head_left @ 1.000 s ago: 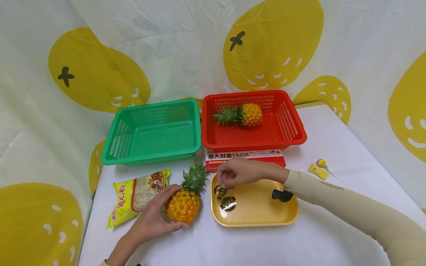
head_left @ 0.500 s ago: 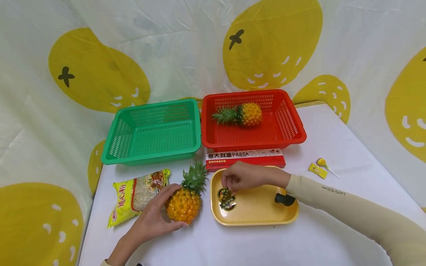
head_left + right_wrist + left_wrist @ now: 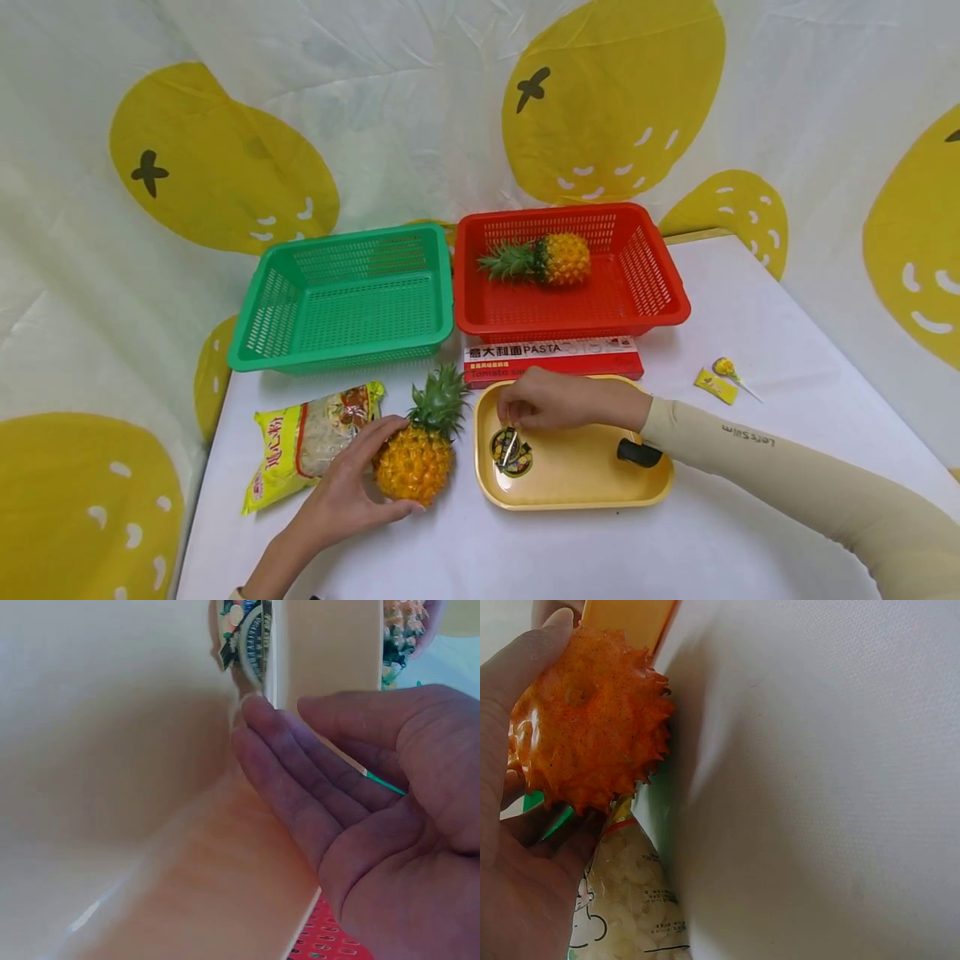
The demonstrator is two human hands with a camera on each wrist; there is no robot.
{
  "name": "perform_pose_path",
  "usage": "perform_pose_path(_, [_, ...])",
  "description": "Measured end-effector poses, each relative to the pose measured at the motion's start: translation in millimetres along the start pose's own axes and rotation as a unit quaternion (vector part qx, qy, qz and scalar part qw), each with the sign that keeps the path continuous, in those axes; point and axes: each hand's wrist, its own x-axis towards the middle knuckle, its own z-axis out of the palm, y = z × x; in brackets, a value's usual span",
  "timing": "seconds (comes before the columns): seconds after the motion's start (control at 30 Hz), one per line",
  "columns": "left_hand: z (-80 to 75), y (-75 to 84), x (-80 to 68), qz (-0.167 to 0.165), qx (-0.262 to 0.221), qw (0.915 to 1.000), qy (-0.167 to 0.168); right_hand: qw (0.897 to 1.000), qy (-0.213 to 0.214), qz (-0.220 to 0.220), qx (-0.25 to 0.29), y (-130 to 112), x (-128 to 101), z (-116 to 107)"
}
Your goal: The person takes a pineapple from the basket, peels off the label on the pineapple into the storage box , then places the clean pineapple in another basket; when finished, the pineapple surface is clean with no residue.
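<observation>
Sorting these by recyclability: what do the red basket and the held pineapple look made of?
Red basket: looks like moulded plastic with a slight sheen and slotted mesh walls. Pineapple gripped by the left hand: probably an artificial one of plastic or foam, given its uniform orange spikes and dry, matte base; not certain.

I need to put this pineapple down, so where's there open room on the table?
Bare cloth lies along the near edge below the yellow tray, and right of it toward the lollipop. The green basket holds nothing. The snack bag crowds the left.

Right hand (image 3: 551, 400) has tipped the round packet (image 3: 510, 448) on edge
</observation>
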Motion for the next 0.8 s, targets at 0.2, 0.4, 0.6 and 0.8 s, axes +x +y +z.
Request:
perform_pose_path(0.2, [-0.1,0.8,0.3,-0.002,-0.002,1.0,0.0,1.0,-0.006,-0.027,-0.003,-4.7,2.7,-4.8])
perform_pose_path(0.4, [-0.7,0.9,0.2,0.002,-0.003,1.0,-0.001,0.998,0.011,-0.055,0.0,-20.8,14.7,-10.6])
perform_pose_path(0.6, [-2.3,0.6,-0.8,-0.004,-0.008,1.0,-0.002,0.991,0.033,-0.082,-0.096,-39.3,38.5,-13.3])
perform_pose_path(0.8, [0.3,-0.8,-2.0,-0.002,-0.002,1.0,-0.006,0.982,0.02,-0.103,-0.159,-44.7,62.0,-6.8])
